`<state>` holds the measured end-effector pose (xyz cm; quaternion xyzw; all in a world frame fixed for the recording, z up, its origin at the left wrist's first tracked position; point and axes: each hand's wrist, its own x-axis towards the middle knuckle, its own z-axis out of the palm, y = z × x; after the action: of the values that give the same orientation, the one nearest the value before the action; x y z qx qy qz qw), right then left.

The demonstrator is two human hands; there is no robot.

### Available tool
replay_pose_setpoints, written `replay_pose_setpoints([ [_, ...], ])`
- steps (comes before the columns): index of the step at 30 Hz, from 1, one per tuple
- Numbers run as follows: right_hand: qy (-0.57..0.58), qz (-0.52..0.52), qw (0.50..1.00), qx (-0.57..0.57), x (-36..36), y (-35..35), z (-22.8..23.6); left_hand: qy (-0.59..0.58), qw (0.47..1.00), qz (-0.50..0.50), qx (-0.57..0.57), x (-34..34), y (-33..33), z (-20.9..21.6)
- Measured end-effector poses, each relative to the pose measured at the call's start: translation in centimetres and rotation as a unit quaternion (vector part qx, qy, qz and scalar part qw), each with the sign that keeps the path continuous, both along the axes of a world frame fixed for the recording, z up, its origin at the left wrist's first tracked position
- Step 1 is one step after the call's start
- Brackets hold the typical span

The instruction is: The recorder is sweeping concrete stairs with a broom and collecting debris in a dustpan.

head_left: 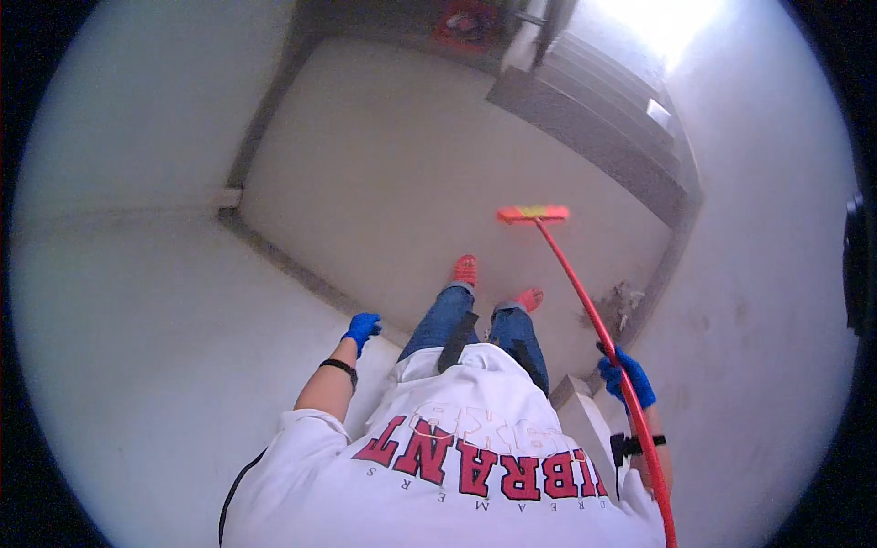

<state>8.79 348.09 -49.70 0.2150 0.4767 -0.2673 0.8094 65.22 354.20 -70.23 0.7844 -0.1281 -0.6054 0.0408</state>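
Observation:
A broom with a long red handle [585, 301] slants from the lower right up toward the middle of the floor. Its red and yellow head [533, 214] is out in front of my feet, slightly blurred. My right hand [628, 376], in a blue glove, is closed around the handle. On the other side, my left hand [363, 331], also in a blue glove, hangs beside my left leg near the wall. It holds nothing visible, with its fingers loosely bent. I wear red slippers [466, 269] on the pale floor [393, 164].
Steps [594, 100] rise at the upper right, with a small white object [658, 112] on them. A little heap of debris [624, 303] lies by the right wall [758, 301]. The left wall [137, 301] has a projecting corner. Something red [464, 26] is at the far end.

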Motion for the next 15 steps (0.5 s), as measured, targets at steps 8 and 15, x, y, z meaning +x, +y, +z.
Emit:
replay_pose_setpoints([
  [8, -0.036, 0.346, 0.922, -0.17, 14.7, -17.5, -10.6, 0.038, 0.977, 0.1, -0.187, -3.3, -4.6, 5.0],
  [15, -0.053, 0.406, 0.878, -0.247, 20.9, -24.3, -19.6, -0.022, 0.995, 0.087, -0.05, -5.3, 0.8, 5.7],
])
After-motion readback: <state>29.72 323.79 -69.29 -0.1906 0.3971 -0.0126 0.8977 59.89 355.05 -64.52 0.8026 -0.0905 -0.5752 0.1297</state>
